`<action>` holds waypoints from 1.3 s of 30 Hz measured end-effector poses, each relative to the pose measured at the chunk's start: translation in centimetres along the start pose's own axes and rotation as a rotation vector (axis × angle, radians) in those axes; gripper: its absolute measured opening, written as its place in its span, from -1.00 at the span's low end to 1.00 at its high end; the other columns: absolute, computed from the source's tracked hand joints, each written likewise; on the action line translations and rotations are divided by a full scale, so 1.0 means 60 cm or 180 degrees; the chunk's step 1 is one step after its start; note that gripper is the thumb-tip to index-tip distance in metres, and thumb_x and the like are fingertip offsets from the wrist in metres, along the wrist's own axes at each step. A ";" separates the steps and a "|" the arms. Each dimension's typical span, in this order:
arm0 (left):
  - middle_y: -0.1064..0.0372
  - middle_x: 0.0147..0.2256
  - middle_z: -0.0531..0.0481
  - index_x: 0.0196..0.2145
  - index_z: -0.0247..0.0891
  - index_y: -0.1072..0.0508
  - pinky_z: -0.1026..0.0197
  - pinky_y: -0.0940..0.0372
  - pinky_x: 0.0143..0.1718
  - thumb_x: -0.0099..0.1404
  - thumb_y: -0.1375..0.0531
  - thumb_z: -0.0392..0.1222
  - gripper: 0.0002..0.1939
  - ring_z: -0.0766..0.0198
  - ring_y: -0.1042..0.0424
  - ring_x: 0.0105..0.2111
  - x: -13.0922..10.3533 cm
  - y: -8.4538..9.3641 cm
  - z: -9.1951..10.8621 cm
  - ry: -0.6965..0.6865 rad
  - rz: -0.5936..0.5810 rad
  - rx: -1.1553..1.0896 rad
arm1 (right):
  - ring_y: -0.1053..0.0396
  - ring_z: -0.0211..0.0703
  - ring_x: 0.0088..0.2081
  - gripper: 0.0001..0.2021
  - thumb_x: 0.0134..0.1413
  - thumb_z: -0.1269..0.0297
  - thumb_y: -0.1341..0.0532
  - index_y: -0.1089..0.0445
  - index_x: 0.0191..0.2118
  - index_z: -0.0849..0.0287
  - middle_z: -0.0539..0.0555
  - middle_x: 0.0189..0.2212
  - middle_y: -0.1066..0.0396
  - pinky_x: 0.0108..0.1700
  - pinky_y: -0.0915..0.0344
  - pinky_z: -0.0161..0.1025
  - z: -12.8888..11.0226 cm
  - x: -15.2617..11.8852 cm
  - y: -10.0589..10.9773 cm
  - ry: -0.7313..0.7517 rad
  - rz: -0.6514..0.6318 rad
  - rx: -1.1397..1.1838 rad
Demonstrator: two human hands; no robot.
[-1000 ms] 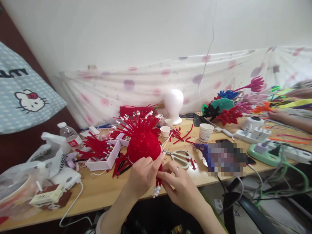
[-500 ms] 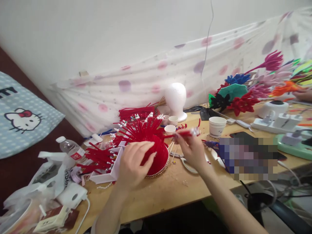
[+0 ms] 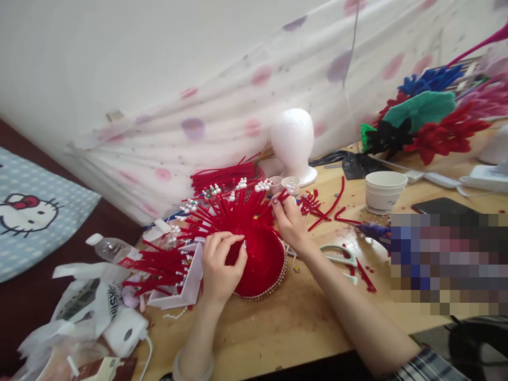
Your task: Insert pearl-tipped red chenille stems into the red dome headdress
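A red fuzzy headpiece (image 3: 264, 259) lies on the wooden table, edged with a string of pearls, with a fan of red stems (image 3: 222, 211) tipped with white beads behind it. My left hand (image 3: 224, 264) rests at its left side, thumb and fingers curved toward each other near the red surface; what lies between them is too small to make out. My right hand (image 3: 291, 219) pinches a red stem with white beads (image 3: 291, 187) at the right end of the fan.
A white box (image 3: 194, 283) of red stems, a plastic bottle (image 3: 115, 248) and bags are at left. A white foam head (image 3: 293, 140) stands behind. Paper cup (image 3: 384, 191), scissors (image 3: 339, 254), phone (image 3: 448, 205) and fuzzy flowers (image 3: 420, 114) are at right.
My right hand has moved left with the beaded stem, up to the fan's right end. My left hand stays beside the headpiece. The camera view has shifted, and the scissors show more fully.
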State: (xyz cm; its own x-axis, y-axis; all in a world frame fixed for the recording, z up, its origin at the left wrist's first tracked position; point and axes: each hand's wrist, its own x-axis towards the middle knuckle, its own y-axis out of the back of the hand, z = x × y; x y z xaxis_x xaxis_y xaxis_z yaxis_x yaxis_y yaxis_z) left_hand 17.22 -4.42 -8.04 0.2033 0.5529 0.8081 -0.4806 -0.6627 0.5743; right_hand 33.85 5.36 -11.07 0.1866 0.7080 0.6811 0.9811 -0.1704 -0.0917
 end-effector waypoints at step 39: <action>-0.23 -0.16 -0.18 0.09 -0.25 -0.40 -0.01 -0.22 -0.11 0.29 -0.16 -0.06 -0.56 0.06 -0.23 -0.18 -0.016 -0.022 0.018 -0.0419 -0.0656 0.1130 | -0.40 -0.13 -0.30 -0.90 0.09 0.47 -0.18 -0.39 -0.28 0.18 0.11 -0.30 -0.49 -0.23 -0.30 -0.18 -0.009 0.001 0.002 0.0248 -0.1070 -0.0247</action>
State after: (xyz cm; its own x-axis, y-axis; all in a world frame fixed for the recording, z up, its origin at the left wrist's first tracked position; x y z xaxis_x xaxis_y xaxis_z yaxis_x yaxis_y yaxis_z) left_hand 18.59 -4.64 -9.39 0.3824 0.6380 0.6683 -0.0997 -0.6906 0.7163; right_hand 33.94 5.02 -10.67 -0.1536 0.6795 0.7174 0.9796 0.0097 0.2006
